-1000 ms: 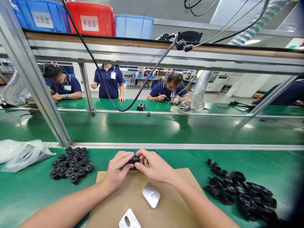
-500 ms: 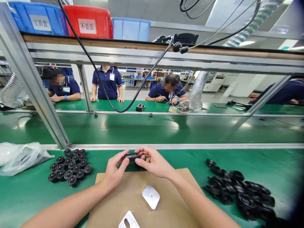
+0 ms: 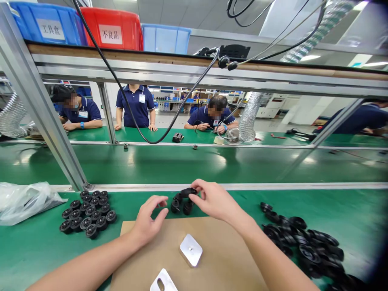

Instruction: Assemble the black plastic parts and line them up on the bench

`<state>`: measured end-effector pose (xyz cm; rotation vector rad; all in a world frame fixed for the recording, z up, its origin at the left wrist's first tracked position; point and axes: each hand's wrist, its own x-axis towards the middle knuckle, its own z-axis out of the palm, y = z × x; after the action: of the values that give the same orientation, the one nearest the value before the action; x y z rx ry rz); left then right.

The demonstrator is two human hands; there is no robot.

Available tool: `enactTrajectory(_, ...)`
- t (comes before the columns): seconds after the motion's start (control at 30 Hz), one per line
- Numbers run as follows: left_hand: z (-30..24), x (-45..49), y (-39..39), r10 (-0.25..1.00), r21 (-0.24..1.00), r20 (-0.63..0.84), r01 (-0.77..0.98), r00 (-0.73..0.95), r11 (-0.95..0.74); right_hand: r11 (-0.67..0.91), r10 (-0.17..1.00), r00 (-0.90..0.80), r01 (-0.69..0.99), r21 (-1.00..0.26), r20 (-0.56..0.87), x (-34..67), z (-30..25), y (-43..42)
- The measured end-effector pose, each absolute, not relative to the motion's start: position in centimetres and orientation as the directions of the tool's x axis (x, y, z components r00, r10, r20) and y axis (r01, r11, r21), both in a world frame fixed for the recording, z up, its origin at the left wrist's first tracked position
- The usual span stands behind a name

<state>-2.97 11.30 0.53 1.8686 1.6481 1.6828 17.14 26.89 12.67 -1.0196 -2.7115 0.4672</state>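
Note:
My right hand (image 3: 209,198) pinches a dark, rounded black plastic part (image 3: 188,191) between thumb and fingers, just beyond the far edge of the brown board. Close under it stand small black cylindrical parts (image 3: 175,205) on the green mat, at least two of them. To the left, my left hand (image 3: 151,218) is held with fingers and thumb apart and nothing between them. A silver metal block (image 3: 190,249) with a small centre stud lies on the board (image 3: 230,250), nearer to me. At the bottom edge, a flat metal piece (image 3: 163,281) with an oval slot is partly cut off.
Several round black parts (image 3: 91,210) stand in rows at left, beside a clear plastic bag (image 3: 27,202). A heap of black ring-like parts (image 3: 306,242) lies at right. A metal post (image 3: 45,105) rises at left; a black cable (image 3: 133,121) hangs ahead. Co-workers sit and stand opposite.
My left hand has let go of the black part that both hands held. My right hand has shifted right and slightly up, uncovering the black parts on the mat.

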Motion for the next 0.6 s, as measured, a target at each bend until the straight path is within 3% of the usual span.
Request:
enactTrajectory(0.07,0.8,-2.7,11.2,0.817,0.703,0.561,0.597,-0.133,-0.386,0.678,0.727,-0.685,0.708,-0.198,0.044,18.4,13.1,28.1)
enactTrajectory(0.17,1.0,-2.6,10.9,0.88,0.687,0.475,0.617,0.02,-0.384,0.66,0.741,-0.67,0.739,-0.135,-0.047,19.2,12.6,29.3)
enactTrajectory(0.27,0.6,-2.9,10.6,0.929,0.664,0.359,0.675,0.089,-0.322,0.677,0.718,-0.69,0.723,-0.136,-0.091,18.5,11.6,29.0)
enactTrajectory(0.43,-0.8,-3.4,10.6,0.958,0.649,0.28,0.723,0.059,-0.234,0.653,0.731,-0.675,0.734,-0.189,-0.095,17.4,11.3,28.8)
enactTrajectory(0.6,1.0,-2.9,10.9,0.965,0.587,0.241,0.776,0.103,-0.229,0.423,0.904,-0.427,0.9,-0.109,-0.018,22.1,12.9,33.4)
